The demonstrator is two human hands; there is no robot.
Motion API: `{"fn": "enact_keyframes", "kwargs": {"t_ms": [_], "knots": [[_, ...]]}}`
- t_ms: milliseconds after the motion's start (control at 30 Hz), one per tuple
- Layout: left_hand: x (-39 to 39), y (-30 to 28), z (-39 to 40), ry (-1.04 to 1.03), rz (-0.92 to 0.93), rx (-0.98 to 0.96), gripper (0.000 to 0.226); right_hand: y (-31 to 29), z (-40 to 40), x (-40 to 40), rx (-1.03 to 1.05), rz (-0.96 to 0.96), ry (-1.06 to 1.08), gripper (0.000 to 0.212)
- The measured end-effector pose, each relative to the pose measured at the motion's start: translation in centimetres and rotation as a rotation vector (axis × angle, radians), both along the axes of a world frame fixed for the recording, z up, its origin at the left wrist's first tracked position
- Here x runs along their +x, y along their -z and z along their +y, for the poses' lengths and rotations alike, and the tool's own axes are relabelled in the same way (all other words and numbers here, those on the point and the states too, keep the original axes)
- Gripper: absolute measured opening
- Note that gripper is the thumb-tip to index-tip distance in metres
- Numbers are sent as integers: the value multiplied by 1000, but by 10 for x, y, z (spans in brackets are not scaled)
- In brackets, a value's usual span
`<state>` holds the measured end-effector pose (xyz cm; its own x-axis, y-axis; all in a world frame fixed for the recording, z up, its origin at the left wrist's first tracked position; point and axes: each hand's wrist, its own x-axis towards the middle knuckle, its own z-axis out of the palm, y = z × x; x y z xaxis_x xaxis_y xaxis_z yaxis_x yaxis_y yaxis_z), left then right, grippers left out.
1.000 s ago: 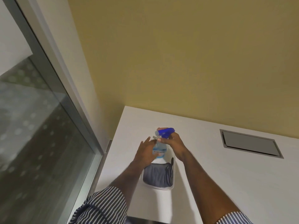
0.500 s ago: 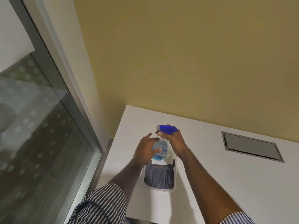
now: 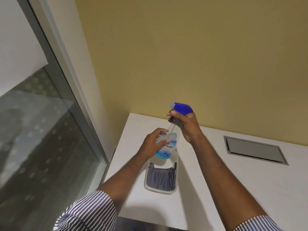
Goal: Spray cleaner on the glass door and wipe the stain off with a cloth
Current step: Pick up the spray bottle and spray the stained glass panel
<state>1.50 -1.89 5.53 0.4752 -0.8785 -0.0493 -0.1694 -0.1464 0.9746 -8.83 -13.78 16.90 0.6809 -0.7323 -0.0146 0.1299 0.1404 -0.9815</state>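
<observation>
- Left hand (image 3: 154, 144) gripped the bottle (image 3: 166, 148) above the tray (image 3: 177, 164).
- Right hand (image 3: 186, 125) clasped the sprayer (image 3: 182, 108), seemingly lifted off.
- Cloth (image 3: 160, 179) lay in the tray.

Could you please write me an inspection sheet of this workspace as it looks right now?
Surface: white counter, bare around the tray.
Job's things: spray bottle lifted above the clear tray; grey cloth lies folded in the tray; glass door at left, stain not discernible.
Clutter: nothing seen.
Grips: left hand wraps the bottle body; right hand holds the blue trigger head.
Cables: nothing seen.
Surroundings: yellow wall behind; metal flap set flush in the counter.
</observation>
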Motion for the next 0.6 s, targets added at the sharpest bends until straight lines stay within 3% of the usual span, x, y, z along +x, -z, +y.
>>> {"fn": "enact_keyframes", "kwargs": {"t_ms": [267, 433, 600], "knots": [[-46, -71, 29, -138, 149, -260, 15, -89, 31, -26, -39, -146, -18, 16], [-79, -116, 65, -210, 112, -355, 68, -138, 68, -46, -64, -211, -58, 15], [-104, -153, 108, -300, 16, -397, 79, -176, 110, -69, -132, -278, -197, 21]]}}
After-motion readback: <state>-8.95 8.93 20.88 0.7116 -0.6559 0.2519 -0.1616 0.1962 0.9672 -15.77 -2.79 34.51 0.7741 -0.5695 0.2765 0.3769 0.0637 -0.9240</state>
